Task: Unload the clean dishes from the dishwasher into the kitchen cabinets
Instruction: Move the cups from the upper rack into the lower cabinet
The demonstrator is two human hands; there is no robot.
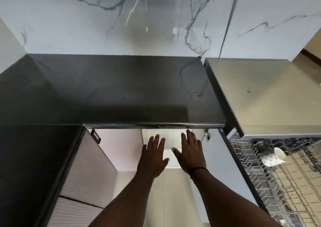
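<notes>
While nothing is held, left hand and right hand flat below countertop edge.

Countertop was glossy black; wall white marble, grey-veined; cabinet doors ribbed grey; dishwasher rack silver wire; cup white.

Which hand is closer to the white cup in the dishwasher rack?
The right hand. It is just left of the rack holding the white cup; the left hand is farther left.
</notes>
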